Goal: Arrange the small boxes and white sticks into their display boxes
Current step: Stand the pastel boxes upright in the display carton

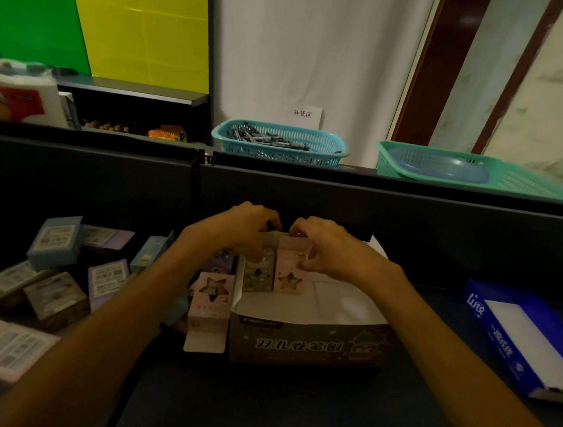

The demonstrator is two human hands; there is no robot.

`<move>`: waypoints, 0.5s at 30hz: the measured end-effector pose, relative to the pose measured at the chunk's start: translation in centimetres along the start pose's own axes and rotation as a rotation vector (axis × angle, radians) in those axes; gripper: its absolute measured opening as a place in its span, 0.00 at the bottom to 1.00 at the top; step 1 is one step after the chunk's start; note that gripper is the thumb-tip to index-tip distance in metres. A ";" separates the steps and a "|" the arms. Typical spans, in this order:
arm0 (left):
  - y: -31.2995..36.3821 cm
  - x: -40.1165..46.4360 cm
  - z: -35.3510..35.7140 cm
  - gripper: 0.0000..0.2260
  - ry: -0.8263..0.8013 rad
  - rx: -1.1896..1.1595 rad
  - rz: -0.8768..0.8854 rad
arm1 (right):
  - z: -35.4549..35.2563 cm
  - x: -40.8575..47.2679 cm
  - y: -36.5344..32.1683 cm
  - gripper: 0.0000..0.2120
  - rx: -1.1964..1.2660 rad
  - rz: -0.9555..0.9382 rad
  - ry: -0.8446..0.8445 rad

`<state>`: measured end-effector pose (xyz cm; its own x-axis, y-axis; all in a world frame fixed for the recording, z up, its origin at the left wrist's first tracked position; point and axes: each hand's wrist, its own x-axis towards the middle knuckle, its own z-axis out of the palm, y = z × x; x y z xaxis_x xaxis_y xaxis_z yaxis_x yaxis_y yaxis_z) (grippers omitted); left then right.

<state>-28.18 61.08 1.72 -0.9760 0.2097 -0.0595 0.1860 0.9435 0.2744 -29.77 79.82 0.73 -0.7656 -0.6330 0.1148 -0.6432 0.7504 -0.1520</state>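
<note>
Right now both hands work at the far left corner of the display box (305, 343), which sits open on the dark surface (271, 412). Two small boxes stand upright there, side by side and touching: a pink box (289, 276) with a star window and a darker box (260, 275) to its left. The right hand (331, 249) has its fingers curled round the pink box's top and side, grasping it. The left hand (248, 227) curls over the darker box's top, fingers on it. Another pink box with its flap open (209, 309) leans just outside the display box's left wall. More small boxes (54, 277) lie scattered to the left. A blue box of white sticks (526, 336) lies well apart on the right
</note>
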 end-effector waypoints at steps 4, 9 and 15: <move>0.2 0.2 0.1 0.31 -0.004 0.003 0.002 | 0.0 0.0 0.1 0.23 -0.031 0.009 0.037; 0.3 0.5 0.1 0.30 -0.008 0.009 0.002 | 0.2 0.0 -0.2 0.23 -0.054 0.028 0.044; -0.2 -0.1 -0.3 0.23 0.033 -0.024 0.022 | -0.6 -0.6 -0.3 0.25 -0.111 0.030 0.069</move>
<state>-28.16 60.76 1.90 -0.9750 0.2211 -0.0221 0.2047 0.9322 0.2986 -29.07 80.07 1.28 -0.7811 -0.5981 0.1792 -0.6141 0.7878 -0.0473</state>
